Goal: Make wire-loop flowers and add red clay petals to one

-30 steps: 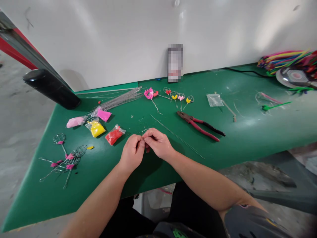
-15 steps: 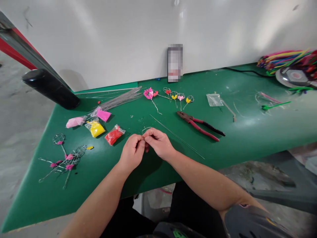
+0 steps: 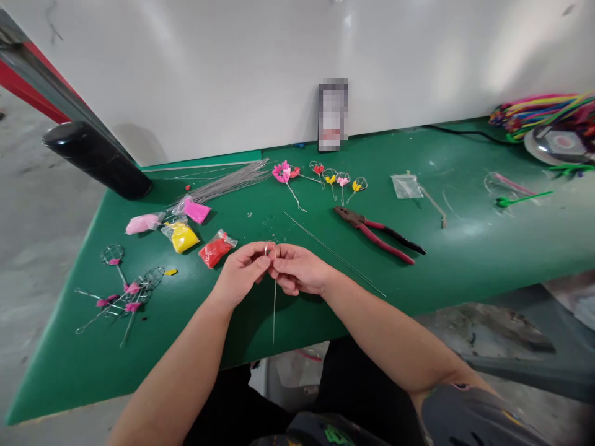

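A thin metal wire (image 3: 274, 313) is pinched between my two hands, curved into a loop at the top with a straight end hanging down. My left hand (image 3: 244, 272) closes thumb and fingers on the loop's left side. On the other side my right hand (image 3: 300, 267) grips the same wire, its fingertips almost touching the left ones. Two loose straight wires (image 3: 334, 255) lie just to the right of the hands. Pliers (image 3: 379, 234) with red and black handles rest farther right. The exact bend under the fingertips is hidden.
Bags of red (image 3: 216, 249), yellow (image 3: 182, 236) and pink clay (image 3: 144, 223) lie left, by a wire bundle (image 3: 232, 179). Small wire rackets (image 3: 132, 297) pile at front left. Flower-like wire pieces (image 3: 330, 178) lie at the back, near a phone (image 3: 332, 118). A black cylinder (image 3: 97, 160) stands left.
Both hands have turned, and the wire's straight end now hangs down below them. The curved part has come up between the fingertips. The view has shifted slightly.
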`<state>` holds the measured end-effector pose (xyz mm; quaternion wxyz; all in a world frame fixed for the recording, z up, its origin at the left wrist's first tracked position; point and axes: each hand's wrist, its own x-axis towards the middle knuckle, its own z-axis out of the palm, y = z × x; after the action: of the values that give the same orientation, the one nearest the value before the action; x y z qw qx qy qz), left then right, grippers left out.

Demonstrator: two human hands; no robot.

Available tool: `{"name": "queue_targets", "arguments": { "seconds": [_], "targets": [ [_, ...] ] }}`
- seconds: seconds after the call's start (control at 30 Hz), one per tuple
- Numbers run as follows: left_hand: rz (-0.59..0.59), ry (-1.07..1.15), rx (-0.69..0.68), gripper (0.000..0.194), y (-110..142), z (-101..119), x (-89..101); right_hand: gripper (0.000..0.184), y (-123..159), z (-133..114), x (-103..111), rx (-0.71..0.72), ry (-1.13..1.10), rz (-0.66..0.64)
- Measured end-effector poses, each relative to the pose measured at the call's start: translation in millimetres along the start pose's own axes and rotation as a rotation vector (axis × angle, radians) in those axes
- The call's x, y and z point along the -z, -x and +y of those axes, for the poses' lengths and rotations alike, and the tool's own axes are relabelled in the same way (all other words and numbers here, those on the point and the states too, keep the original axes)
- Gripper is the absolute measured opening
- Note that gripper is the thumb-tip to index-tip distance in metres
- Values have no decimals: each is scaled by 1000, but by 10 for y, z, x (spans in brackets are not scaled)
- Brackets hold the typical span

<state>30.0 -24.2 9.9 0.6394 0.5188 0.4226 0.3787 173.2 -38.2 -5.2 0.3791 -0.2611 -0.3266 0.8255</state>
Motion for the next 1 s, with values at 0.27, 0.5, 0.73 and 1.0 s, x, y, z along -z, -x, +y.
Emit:
{"name": "queue_targets", "arguments": {
  "seconds": [0.27, 0.5, 0.73, 1.0],
  "targets": [
    [141, -27, -24, 14, 0, 25, -18, 23, -15, 44, -21, -120, 25, -39],
    [234, 25, 11, 10, -16, 24, -32, 15, -35, 57, -26, -102, 5, 18],
    [48, -136, 37, 8, -14, 47, 30, 11, -19, 10, -34, -110, -10, 83],
    [-90, -231, 58, 10, 0, 136, 116, 11, -14, 26, -13, -128, -42, 60]
  ]
}}
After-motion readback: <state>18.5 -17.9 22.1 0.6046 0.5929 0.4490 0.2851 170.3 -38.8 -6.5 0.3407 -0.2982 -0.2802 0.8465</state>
